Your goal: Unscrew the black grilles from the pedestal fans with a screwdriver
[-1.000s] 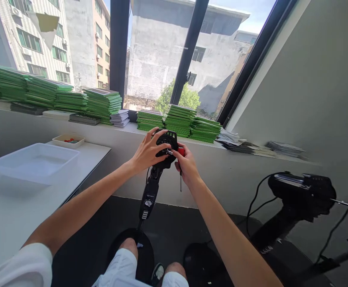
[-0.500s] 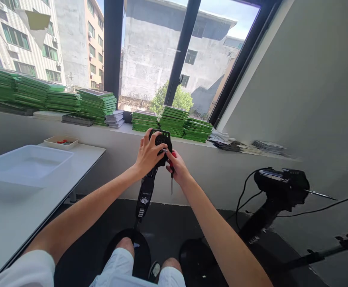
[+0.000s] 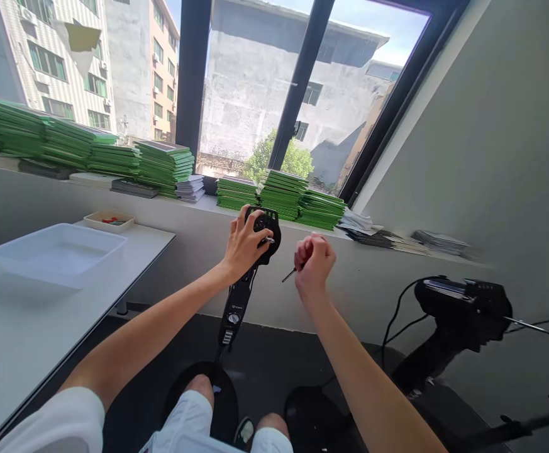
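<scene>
A black stand fan's motor head (image 3: 265,221), without blades or grille, stands upright in front of me. Below it are a control panel (image 3: 234,314) with a knob and buttons, a thin pole and a round base (image 3: 227,402). My left hand (image 3: 243,246) is wrapped over the left side of the head, its fingers near the short silver shaft (image 3: 269,240). To the right, apart from the fan, my right hand (image 3: 316,261) is closed around a screwdriver (image 3: 288,275). The tool's dark shank points down and left; the fist hides most of its handle.
At left is a white table (image 3: 154,242) with a translucent tray (image 3: 78,277) and a small beige tray (image 3: 127,224) holding red pieces. Green stacks (image 3: 281,194) line the windowsill. Another black fan (image 3: 463,308) with a long shaft and loose cables stands at right.
My right hand has moved right, away from the fan head, taking the screwdriver with it; its shank has swung from pointing down to down-left. My left hand stays on the fan head.
</scene>
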`<state>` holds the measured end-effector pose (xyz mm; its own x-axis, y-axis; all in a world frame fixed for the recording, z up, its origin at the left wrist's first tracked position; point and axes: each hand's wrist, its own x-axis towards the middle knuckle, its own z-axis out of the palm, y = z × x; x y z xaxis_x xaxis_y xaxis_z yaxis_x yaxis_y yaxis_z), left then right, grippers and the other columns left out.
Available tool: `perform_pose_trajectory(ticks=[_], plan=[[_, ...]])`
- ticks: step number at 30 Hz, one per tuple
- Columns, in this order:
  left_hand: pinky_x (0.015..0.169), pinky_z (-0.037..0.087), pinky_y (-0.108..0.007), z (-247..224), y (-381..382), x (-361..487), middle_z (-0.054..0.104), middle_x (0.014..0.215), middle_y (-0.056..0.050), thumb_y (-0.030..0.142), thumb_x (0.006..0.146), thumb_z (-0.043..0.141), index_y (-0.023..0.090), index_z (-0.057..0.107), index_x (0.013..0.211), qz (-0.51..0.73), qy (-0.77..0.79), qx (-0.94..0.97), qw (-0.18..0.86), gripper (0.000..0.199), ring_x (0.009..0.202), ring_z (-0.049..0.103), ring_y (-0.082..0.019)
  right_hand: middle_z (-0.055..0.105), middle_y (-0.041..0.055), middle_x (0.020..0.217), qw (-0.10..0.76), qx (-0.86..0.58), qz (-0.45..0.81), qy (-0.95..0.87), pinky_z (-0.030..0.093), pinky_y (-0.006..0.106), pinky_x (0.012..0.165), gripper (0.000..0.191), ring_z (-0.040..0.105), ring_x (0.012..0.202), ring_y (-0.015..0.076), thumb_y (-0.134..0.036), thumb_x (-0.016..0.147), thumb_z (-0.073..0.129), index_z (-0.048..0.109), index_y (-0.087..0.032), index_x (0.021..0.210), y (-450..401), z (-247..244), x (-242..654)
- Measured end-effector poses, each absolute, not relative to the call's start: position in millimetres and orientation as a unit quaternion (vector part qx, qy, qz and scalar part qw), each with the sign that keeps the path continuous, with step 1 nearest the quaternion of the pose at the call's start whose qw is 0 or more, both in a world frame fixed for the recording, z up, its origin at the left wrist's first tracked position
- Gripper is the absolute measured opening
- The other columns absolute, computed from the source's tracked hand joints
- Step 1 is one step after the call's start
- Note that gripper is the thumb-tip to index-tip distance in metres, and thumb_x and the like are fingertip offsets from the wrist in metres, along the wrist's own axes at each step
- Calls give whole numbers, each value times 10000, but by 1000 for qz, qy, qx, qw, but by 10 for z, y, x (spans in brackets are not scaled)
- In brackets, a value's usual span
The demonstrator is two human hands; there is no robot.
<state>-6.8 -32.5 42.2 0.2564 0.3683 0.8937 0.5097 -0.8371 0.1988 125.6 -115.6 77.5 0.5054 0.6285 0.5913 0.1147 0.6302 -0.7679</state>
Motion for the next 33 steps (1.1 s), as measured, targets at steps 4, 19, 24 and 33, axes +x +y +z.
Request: perform_pose_trajectory(ticks=[4, 19, 24, 33], plan=[[1113, 417, -583, 437, -310, -52, 499, 1497, -104, 224, 933, 684, 267, 750, 999, -546, -279, -787, 64, 102, 1531, 263, -420, 224, -47, 481, 783, -308, 170, -513, 176, 274, 407, 404, 203, 415, 93, -486, 784, 537, 319, -236, 553, -1396, 1171, 1174], [1097, 442, -556, 434, -311, -79, 486, 1500, -104, 255, 955, 663, 274, 736, 1040, -531, -293, -788, 107, 114, 1520, 297, -407, 222, -60, 388, 799, -146, 181, -555, 146, 239, 350, 370, 142, 348, 76, -439, 721, 510, 364, -230, 452, -1087, 1384, 931], [1103, 444, -546, 426, -291, -71, 493, 1499, -94, 259, 949, 670, 284, 745, 1034, -533, -292, -787, 104, 116, 1525, 295, -397, 213, -63, 380, 795, -142, 178, -561, 148, 230, 348, 367, 128, 344, 71, -425, 719, 512, 370, -227, 445, -1041, 1361, 929], [1111, 440, -540, 432, -283, -67, 496, 1503, -86, 261, 942, 682, 293, 756, 1042, -533, -298, -787, 90, 128, 1528, 293, -392, 216, -59, 390, 820, -107, 150, -542, 154, 233, 350, 347, 151, 348, 80, -403, 741, 499, 381, -226, 467, -1015, 1284, 914]])
